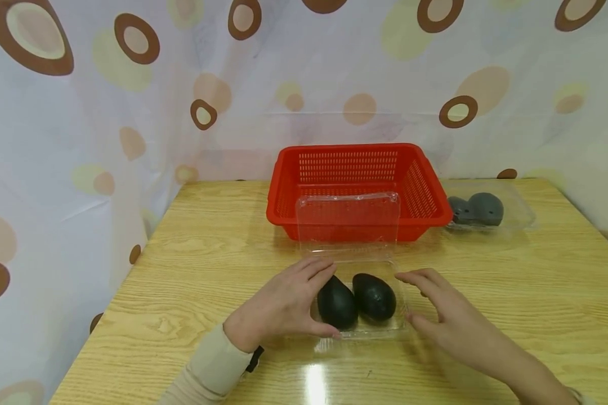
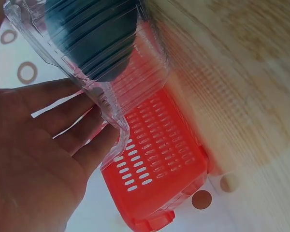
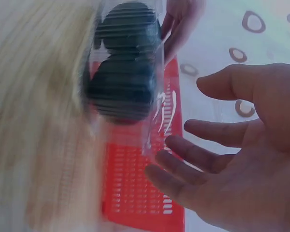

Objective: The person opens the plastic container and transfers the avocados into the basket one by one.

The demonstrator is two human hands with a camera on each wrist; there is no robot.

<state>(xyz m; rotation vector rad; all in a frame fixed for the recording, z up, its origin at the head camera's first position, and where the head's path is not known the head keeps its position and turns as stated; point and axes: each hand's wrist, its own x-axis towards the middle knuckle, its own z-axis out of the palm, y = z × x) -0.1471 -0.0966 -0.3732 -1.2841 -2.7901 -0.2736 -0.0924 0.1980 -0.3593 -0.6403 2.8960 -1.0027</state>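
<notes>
Two dark avocados (image 1: 375,297) lie side by side in a clear plastic clamshell box (image 1: 365,333), whose lid (image 1: 348,222) stands raised at the back. My left hand (image 1: 289,304) spans the box's left side, thumb at the front edge. In the left wrist view, its fairly straight fingers touch the plastic rim (image 2: 94,92). Beside the box's right edge is my right hand (image 1: 451,318), fingers spread and relaxed, holding nothing. From the right wrist view, its fingertips (image 3: 157,176) appear close to the box wall; contact is hard to tell.
A red perforated basket (image 1: 352,230) stands right behind the raised lid. At the back right, another clear plastic box (image 1: 519,216) holds two dark round things (image 1: 486,208). A patterned cloth (image 1: 294,67) hangs behind the wooden table (image 1: 208,247).
</notes>
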